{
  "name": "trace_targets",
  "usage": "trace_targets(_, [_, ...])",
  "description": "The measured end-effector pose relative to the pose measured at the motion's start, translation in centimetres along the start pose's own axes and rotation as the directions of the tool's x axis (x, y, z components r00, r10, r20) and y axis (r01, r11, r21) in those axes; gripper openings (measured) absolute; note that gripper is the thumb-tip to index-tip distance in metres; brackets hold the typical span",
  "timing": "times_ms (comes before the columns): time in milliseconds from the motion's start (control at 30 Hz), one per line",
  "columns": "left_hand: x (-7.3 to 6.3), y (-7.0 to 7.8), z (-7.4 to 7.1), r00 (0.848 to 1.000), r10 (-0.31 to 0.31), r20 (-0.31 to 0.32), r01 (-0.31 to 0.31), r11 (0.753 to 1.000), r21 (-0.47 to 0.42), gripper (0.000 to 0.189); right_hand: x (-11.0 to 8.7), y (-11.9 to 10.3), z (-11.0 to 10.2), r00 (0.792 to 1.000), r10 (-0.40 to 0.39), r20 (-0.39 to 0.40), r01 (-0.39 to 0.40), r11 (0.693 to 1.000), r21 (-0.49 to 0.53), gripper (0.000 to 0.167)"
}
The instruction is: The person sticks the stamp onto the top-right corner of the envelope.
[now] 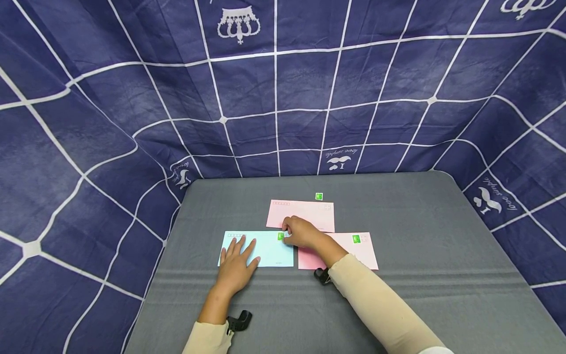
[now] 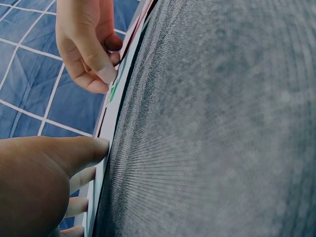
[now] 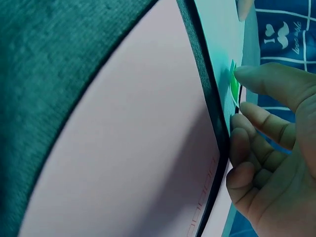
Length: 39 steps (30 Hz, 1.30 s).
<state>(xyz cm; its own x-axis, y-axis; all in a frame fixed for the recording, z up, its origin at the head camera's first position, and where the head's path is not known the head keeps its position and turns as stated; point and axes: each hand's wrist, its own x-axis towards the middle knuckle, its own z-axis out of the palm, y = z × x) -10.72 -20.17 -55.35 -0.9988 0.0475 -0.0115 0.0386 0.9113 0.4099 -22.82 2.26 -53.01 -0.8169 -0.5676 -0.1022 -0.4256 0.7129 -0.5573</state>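
Observation:
A light blue envelope (image 1: 265, 253) lies flat at the left. My left hand (image 1: 236, 270) rests on its left half with fingers spread and straight. Over the envelope's top right corner, my right hand (image 1: 302, 233) has its fingers curled and pinches a small green stamp (image 1: 280, 236) at the edge. In the right wrist view, the thumb and index finger of the right hand (image 3: 276, 133) meet at the stamp (image 3: 234, 85), which stands slightly bowed against the blue envelope (image 3: 217, 29). The left wrist view shows the left thumb (image 2: 91, 149) pressing the envelope's near edge.
To the right lies a pink envelope (image 1: 349, 253) bearing a green stamp (image 1: 356, 239), partly under the right forearm. Another pink envelope (image 1: 300, 211) lies behind, with a loose green stamp (image 1: 319, 196) beyond its far edge. Grey cloth (image 1: 420, 236) covers the table; a blue checked curtain (image 1: 300, 88) surrounds it.

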Motion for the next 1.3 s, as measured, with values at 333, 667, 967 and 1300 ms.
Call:
trace_targets(333, [0.0,0.0,0.1,1.0,-0.001,-0.004,0.001,1.0,0.003,0.058,-0.22,-0.38,0.3,1.0,0.01,-0.008,-0.01,0.999,-0.039,0.028])
trace_targets(667, [0.02,0.07,0.05,1.0,-0.005,-0.001,0.005,1.0,-0.002,0.058,-0.23,-0.41,0.32,1.0,0.013,-0.011,-0.014,0.999,-0.035,0.028])
trace_targets(967, [0.11,-0.06,0.23,1.0,-0.001,-0.022,0.001,1.0,-0.006,0.058,-0.24,-0.3,0.37,1.0,0.017,-0.018,-0.018,1.0,-0.021,0.029])
trace_targets(1300, [-0.03,-0.08,0.29,0.999,0.002,-0.038,-0.002,1.0,0.006,0.057,-0.55,-0.4,0.19,1.0,0.021,-0.004,-0.021,1.0,-0.008,0.031])
